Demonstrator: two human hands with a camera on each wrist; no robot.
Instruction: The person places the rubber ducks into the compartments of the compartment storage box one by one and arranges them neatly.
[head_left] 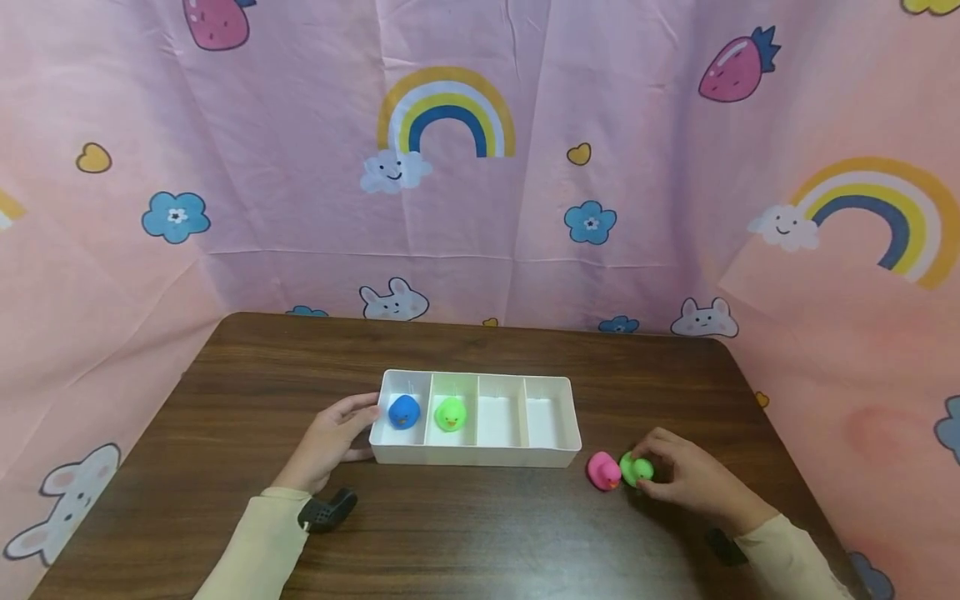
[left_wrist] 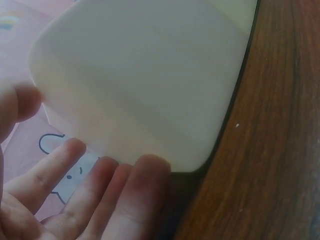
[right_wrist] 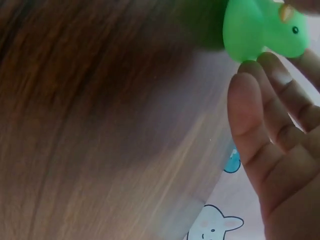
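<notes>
A white four-compartment tray (head_left: 474, 455) lies on the table. In its leftmost compartment sits a blue rubber duck (head_left: 404, 412), and a green rubber duck (head_left: 451, 414) sits in the one beside it. My left hand (head_left: 330, 437) rests against the tray's left end; in the left wrist view its extended fingers (left_wrist: 95, 185) touch the end wall. To the right of the tray, my right hand (head_left: 693, 477) holds a second green rubber duck (head_left: 637, 470) between thumb and fingers, low over the table. Close to this duck, on its left, is a pink rubber duck (head_left: 603, 471).
The brown wooden table (head_left: 465, 533) reaches back to a pink patterned cloth (head_left: 480, 217) that hangs behind it and at both sides. A black wrist device (head_left: 327, 510) is strapped near my left sleeve. The two right compartments hold nothing.
</notes>
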